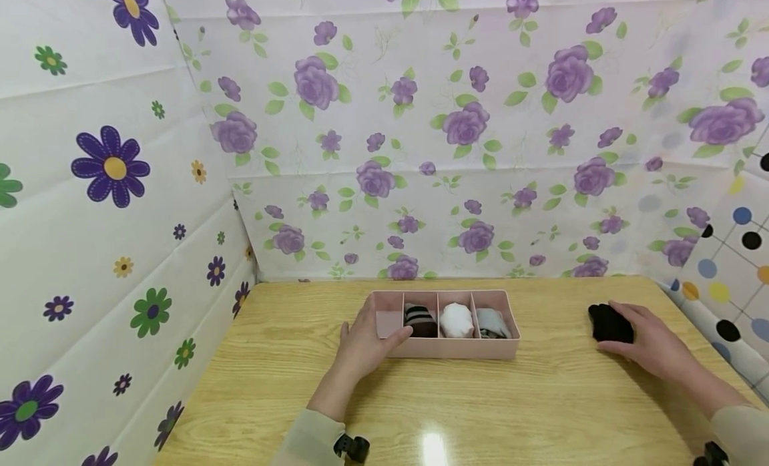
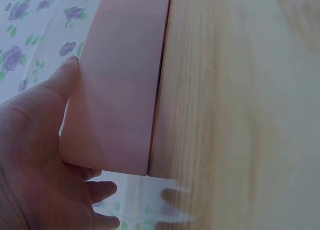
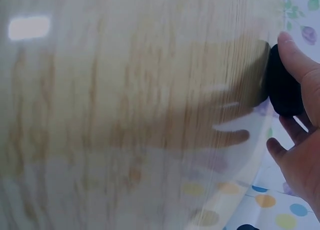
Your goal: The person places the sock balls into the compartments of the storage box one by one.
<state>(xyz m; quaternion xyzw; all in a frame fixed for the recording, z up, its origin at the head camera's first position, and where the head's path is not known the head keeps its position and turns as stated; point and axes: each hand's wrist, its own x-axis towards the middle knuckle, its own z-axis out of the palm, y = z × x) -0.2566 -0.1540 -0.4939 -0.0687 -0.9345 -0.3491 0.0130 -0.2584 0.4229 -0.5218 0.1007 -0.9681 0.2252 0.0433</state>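
Note:
My left hand [image 1: 364,340] grips the left end of a pink divided storage box [image 1: 456,349], its thumb over the front rim and its fingers around the end wall. The leftmost compartment holds nothing. To its right sit a dark striped rolled sock [image 1: 420,322], a white rolled sock [image 1: 457,320] and a grey one [image 1: 492,324], each in its own compartment. Well to the right of the box, my right hand [image 1: 655,344] holds a black rolled sock [image 1: 611,324] between thumb and fingers. In the right wrist view the black sock [image 3: 284,84] is close over the tabletop.
The box stands near the back of a wooden table [image 1: 450,399] with a glossy top. Flower-printed cloth [image 1: 432,205] hangs behind it, a daisy-printed sheet [image 1: 150,239] on the left, and a dotted sheet [image 1: 733,272] on the right.

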